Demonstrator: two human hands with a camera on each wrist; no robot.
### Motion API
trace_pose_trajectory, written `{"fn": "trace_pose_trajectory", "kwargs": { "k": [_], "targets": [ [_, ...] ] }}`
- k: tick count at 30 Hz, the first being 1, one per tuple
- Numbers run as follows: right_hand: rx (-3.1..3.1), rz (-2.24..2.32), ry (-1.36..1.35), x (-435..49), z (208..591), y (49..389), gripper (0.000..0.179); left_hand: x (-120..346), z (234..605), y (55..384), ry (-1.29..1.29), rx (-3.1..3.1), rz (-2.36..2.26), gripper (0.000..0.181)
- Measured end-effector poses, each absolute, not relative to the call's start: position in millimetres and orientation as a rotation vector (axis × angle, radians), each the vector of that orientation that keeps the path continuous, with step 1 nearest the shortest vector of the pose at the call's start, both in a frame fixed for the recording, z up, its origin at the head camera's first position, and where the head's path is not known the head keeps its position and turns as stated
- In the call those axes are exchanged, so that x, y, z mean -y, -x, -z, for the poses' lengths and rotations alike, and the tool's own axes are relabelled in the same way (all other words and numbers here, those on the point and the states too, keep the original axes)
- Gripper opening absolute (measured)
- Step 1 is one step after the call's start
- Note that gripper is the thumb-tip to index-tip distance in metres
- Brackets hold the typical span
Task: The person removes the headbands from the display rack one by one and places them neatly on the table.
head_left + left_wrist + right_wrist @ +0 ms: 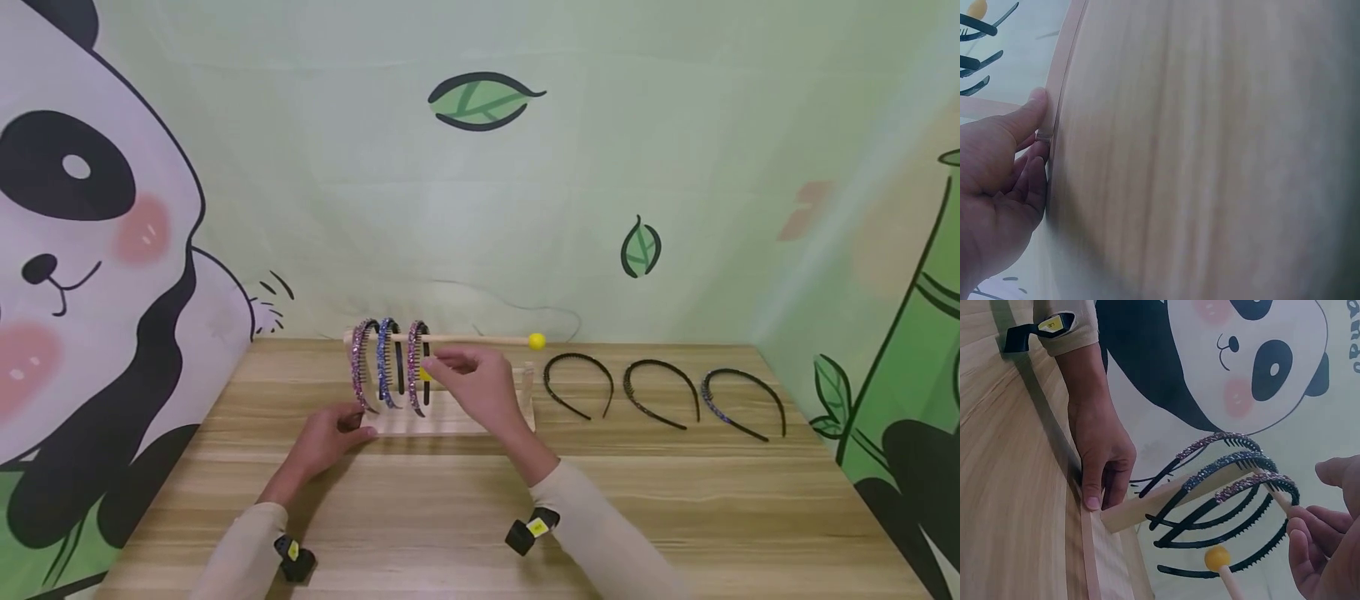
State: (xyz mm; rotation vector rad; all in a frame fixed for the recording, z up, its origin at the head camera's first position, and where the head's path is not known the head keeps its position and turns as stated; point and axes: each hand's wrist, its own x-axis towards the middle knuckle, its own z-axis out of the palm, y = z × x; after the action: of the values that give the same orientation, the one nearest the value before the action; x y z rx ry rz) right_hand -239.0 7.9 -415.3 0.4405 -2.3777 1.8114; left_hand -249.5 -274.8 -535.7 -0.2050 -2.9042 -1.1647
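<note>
A wooden headband rack [450,421] stands on the table. Three glittery headbands hang on its upper rod [487,340]: a pink one [357,367] at the left, a blue one [381,367], and a second pink one [412,375] nearest my right hand. My left hand [326,442] pinches the left front corner of the rack's base between thumb and fingers, as the left wrist view also shows. My right hand [480,387] is beside the second pink headband. In the right wrist view its loosely bent fingers [1310,528] touch near that band and the rod, thumb held apart.
Three more headbands lie in a row right of the rack: a black one [577,357], a dark one [628,383] and a blue-trimmed one [716,408]. A yellow ball [537,342] caps the upper rod; another [1217,557] caps a lower rod. A panda-print backdrop stands behind.
</note>
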Motion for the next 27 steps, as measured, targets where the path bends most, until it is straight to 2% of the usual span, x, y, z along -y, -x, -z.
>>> {"fn": "trace_pose_trajectory", "kwargs": {
  "k": [18, 27],
  "targets": [
    [2.420, -1.920, -0.343, 17, 420, 245, 0.040, 277, 540, 253, 0.273, 2.864, 1.135, 0.045],
    [2.428, -1.958, -0.308, 20, 418, 248, 0.035, 278, 542, 253, 0.269, 2.878, 1.110, 0.044]
  ]
}}
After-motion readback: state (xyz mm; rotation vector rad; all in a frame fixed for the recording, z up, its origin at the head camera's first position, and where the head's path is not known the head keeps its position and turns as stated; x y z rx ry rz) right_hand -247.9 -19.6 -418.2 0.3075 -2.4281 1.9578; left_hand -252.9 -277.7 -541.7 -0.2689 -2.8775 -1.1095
